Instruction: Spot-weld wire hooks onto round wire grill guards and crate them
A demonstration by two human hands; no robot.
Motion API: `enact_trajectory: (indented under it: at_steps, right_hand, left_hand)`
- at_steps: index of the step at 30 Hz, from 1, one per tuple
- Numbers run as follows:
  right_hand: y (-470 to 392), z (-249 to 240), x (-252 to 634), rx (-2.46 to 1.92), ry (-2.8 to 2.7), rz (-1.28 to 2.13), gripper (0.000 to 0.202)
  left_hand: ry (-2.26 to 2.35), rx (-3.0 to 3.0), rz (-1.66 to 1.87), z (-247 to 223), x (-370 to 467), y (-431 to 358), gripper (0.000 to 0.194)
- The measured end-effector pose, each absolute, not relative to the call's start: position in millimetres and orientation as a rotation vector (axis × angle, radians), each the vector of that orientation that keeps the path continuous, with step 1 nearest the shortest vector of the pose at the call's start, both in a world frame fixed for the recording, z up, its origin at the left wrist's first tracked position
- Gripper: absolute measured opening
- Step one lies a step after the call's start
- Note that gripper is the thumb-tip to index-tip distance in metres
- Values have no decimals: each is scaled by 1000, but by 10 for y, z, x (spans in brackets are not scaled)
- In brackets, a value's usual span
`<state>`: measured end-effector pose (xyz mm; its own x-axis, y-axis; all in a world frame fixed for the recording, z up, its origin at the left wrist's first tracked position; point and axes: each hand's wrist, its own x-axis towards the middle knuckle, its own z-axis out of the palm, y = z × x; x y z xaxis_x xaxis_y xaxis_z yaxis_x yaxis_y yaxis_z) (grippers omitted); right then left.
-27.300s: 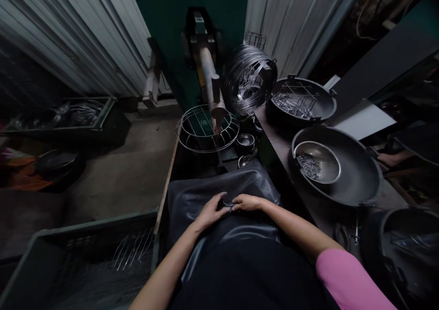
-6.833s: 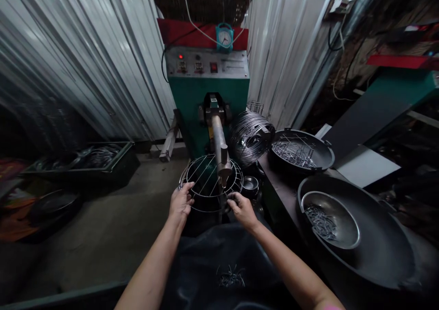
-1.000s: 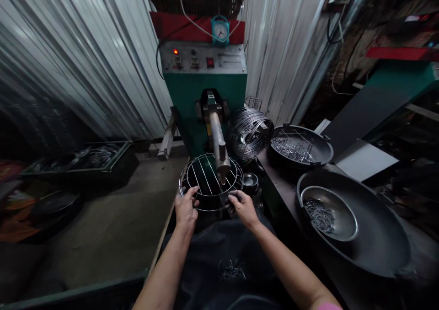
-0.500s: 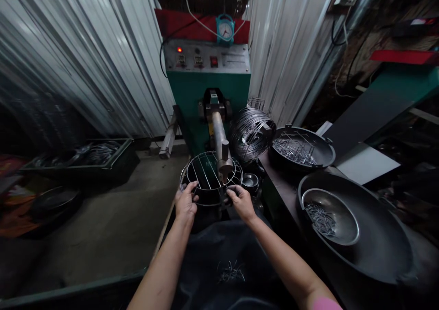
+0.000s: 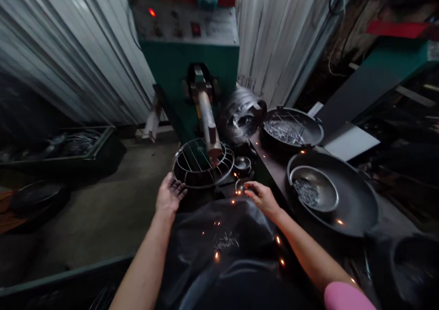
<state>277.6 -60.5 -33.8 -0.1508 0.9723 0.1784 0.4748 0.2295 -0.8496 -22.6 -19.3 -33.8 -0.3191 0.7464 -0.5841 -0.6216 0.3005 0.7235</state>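
A round wire rack (image 5: 202,182) with parallel cross bars sits under the tip of a spot welder's upper arm (image 5: 208,127). My left hand (image 5: 170,195) is at the rack's left front edge, palm turned up and fingers spread, holding nothing; whether a fingertip touches the rim I cannot tell. To the right of the rack, my right hand (image 5: 263,198) is apart from it, fingers loosely bent and nothing visible in them. Orange sparks scatter around the right hand and over the dark apron (image 5: 219,218), where short wire pieces (image 5: 226,241) lie in a small heap.
The green machine (image 5: 192,67) stands ahead, with a wire coil (image 5: 242,115) beside it. On the right are a pan of wire parts (image 5: 288,131) and a large wok (image 5: 356,200) holding a metal bowl (image 5: 325,189) of wire bits. A green bin (image 5: 106,147) is at left.
Both hands have let go of the rack and drawn apart, the left turning palm up, the right moving right. Sparks have appeared. The view has shifted, so the machine sits higher and further left.
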Motion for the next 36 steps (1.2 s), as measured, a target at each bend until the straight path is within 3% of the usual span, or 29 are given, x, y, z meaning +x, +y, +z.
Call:
enact_trajectory:
  at_steps: [6, 10, 15, 28, 36]
  right_hand:
    - [-1188, -614, 3175, -1560, -2313, 965, 13]
    - [-1268, -791, 2831, -1409, -2806, 847, 23]
    - [-1290, -1029, 2449, -1267, -3180, 594, 25]
    - [-1455, -1178, 2059, -1612, -3327, 557, 24]
    - [-1618, -1107, 2156, -1542, -3256, 436, 28]
  left_hand:
    - [1123, 178, 1138, -966, -504, -796, 25]
    - [1129, 192, 1374, -1194, -484, -1042, 19]
    - [1129, 232, 1530, -1189, -432, -1076, 32]
    - [1083, 339, 1545, -1206, -407, -1113, 41]
    - [1045, 341, 1549, -1225, -451, -1148, 39]
